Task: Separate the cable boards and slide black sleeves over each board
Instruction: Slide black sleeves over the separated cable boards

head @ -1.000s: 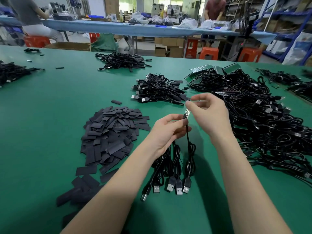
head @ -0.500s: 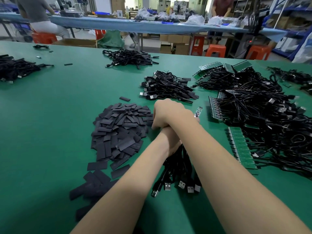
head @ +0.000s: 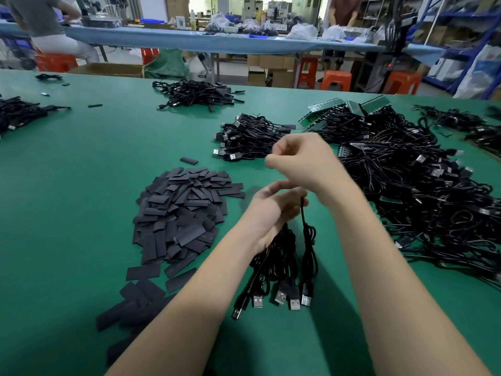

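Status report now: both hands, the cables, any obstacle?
Left hand grips cable bunch, USB plugs on green table. Right hand raised above it, fingers curled, blurred, contents unclear. Black sleeves pile left of hands. Nothing blocking.

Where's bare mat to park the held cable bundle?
Open green mat left of the heap of flat black sleeves, up to the far small cable pile. Another bare strip lies nearest the camera, under the dangling USB plugs. Right side is crowded: the big tangle of black cables and green boards.
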`<state>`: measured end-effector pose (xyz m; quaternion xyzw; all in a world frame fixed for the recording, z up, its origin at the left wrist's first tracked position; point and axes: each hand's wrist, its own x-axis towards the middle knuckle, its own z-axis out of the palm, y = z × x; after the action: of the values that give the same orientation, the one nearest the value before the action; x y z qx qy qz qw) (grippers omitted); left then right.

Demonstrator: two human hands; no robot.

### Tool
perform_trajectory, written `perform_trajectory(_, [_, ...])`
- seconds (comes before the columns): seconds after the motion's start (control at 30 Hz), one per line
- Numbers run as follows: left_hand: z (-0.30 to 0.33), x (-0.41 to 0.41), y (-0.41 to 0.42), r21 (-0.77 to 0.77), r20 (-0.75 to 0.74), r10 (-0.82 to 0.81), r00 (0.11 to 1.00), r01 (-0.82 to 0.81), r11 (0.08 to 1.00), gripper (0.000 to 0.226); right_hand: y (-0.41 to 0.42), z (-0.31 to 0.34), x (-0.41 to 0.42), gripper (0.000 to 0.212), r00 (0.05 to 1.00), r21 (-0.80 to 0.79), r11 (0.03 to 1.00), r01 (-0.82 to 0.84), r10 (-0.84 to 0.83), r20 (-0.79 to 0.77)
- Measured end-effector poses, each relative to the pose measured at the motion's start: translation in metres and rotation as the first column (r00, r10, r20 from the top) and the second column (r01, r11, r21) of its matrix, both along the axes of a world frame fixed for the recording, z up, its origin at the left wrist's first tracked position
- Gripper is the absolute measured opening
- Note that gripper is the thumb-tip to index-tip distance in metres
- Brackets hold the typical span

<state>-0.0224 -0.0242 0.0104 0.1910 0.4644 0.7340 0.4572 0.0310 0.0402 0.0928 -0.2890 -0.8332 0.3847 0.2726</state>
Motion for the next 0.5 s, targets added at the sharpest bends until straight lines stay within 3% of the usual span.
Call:
perform_trajectory(0.17, [0.0, 0.003, -0.001, 0.024, 0.015, -0.015, 1.0, 0.015, 1.0, 0.007, 0.024, -0.012, 0.052, 0.021, 0.972, -0.351, 0.934, -0.063, -0.023, -0.236])
perform_trajectory(0.33, [0.003, 0.002, -0.003, 0.004, 0.014, -0.026, 1.0, 0.026, 1.0, 0.008, 0.039, -0.025, 0.071, 0.015, 0.929, -0.505, 0.863, -0.001, -0.186, -0.319])
perform_trajectory(0.5, [0.003, 0.001, -0.003, -0.001, 0.009, -0.022, 1.0, 0.022, 1.0, 0.012, 0.036, -0.035, 0.068, 0.013, 0.913, -0.579, 0.813, -0.065, -0.186, -0.363])
